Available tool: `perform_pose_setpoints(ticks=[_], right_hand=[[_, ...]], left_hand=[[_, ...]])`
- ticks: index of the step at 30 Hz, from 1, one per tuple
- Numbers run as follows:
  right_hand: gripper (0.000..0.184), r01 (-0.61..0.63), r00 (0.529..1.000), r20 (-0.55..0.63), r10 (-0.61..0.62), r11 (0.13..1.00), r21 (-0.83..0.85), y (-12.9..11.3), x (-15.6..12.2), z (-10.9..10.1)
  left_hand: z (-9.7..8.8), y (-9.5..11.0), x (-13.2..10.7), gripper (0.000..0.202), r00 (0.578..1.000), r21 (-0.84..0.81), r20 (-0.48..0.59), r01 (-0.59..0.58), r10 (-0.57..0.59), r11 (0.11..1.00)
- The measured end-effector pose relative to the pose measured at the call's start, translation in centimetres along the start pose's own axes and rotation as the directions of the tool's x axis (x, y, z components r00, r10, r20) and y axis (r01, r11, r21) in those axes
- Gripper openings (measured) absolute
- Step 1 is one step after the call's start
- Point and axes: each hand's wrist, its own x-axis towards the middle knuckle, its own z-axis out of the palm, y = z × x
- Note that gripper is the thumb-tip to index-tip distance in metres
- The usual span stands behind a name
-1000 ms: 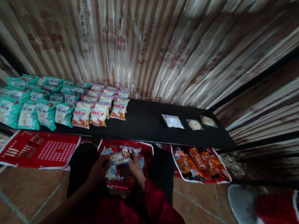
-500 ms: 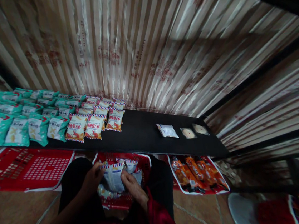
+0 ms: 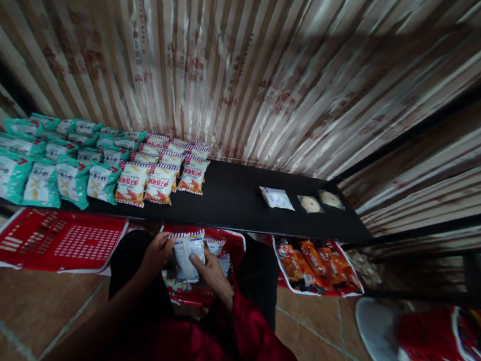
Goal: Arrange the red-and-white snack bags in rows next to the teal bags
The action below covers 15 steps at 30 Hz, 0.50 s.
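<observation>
A small snack bag (image 3: 185,261), its silvery-white back toward me and a striped edge on top, is held between both hands over a red basket (image 3: 238,249). My left hand (image 3: 157,253) is closed at the bag's upper left edge. Against its right side, my right hand (image 3: 213,273) is closed with the thumb on the back. More striped bags (image 3: 216,245) lie beneath in the basket. On the black shelf (image 3: 233,196) just beyond stand orange-and-white snack bags (image 3: 160,185) of a similar striped kind, in rows.
Teal snack bags (image 3: 41,183) fill the shelf's left end. Toward its right lie a white packet (image 3: 277,198) and two round items in clear wrap (image 3: 310,204). Orange packets (image 3: 313,265) fill a basket at right. Another red basket (image 3: 91,238) sits left; a grey stool (image 3: 372,327) stands lower right.
The view has shifted, so the shelf appears slightly higher and further right. Both hands still hold the bag, which has turned so its back seam faces me more squarely.
</observation>
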Motion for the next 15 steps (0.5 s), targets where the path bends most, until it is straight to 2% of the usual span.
perform_pose_setpoints(ticks=[7,11,15], right_hand=[[0.052,-0.026,0.996,-0.078,0.034,0.994,0.106,0.2,0.9,0.0],[0.052,-0.059,0.994,-0.089,0.070,0.990,0.126,0.0,1.1,0.0],[0.054,-0.081,0.992,-0.087,0.088,0.993,0.087,-0.3,1.1,0.1]], left_hand=[[1.2,-0.1,-0.8,0.039,0.992,-0.054,0.112,0.064,-0.058,0.996],[2.1,-0.9,-1.2,0.046,0.977,-0.200,0.199,0.113,-0.073,0.973],[2.6,-1.6,-1.4,0.051,0.982,-0.280,0.174,0.115,-0.067,0.953]])
